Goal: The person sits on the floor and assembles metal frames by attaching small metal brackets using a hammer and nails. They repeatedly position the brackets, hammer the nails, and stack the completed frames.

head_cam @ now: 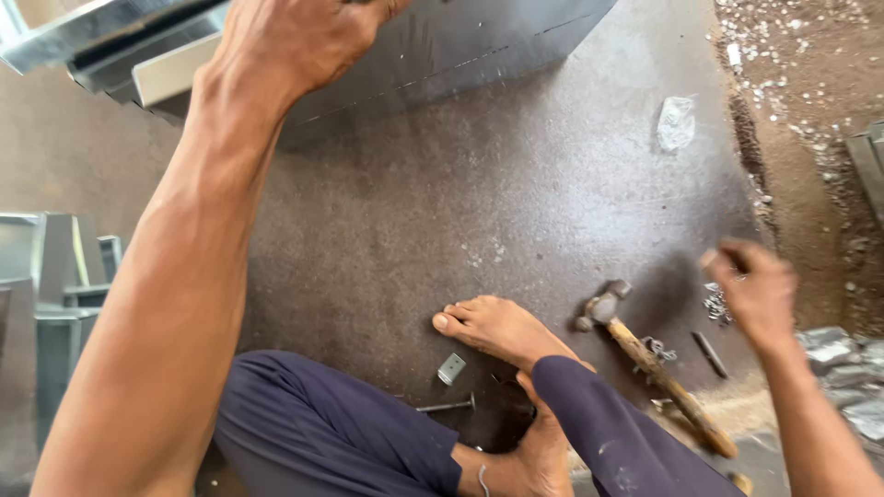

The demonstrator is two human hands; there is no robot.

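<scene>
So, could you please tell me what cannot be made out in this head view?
- Left hand: fingers cut off by the top edge, so its grip on the sheet-metal piece is unseen.
- Right hand: motion-blurred; whether the pinched fingers hold anything cannot be told.
- Small metal bits beside it: too small and blurred to identify.
- Hammer: handle end partly hidden by the trouser leg.
</scene>
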